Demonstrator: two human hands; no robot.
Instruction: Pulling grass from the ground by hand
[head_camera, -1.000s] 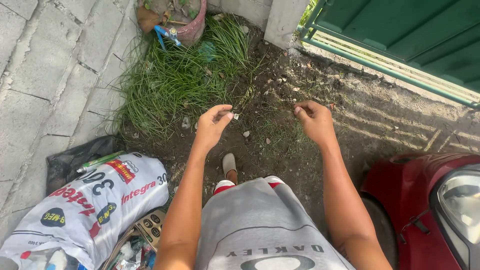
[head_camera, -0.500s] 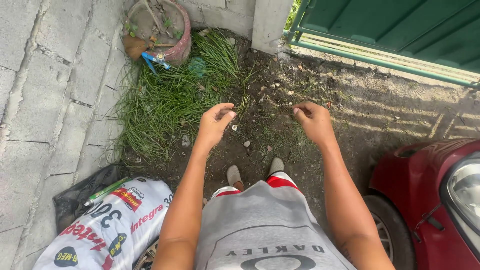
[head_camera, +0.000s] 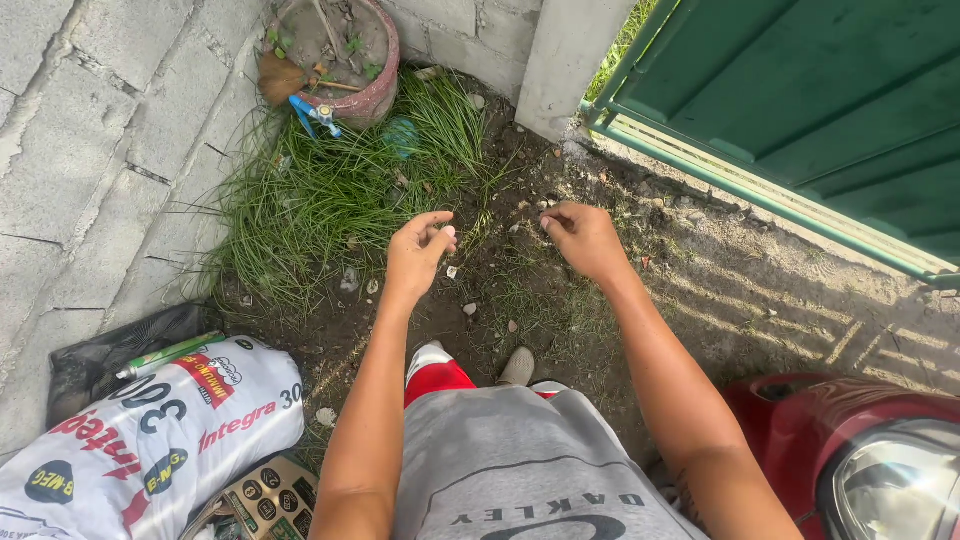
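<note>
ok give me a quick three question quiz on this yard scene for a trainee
1. True or false: the left hand holds a trowel.
2. What stands behind the grass clump, by the block wall?
A. a bucket of water
B. a reddish plant pot
C. a ladder
3. Fill in: the printed white sack lies to the person's ____ side.

Key:
1. False; its fingers are curled, with no tool, like the right hand.
2. B, the reddish plant pot.
3. Left.
</note>
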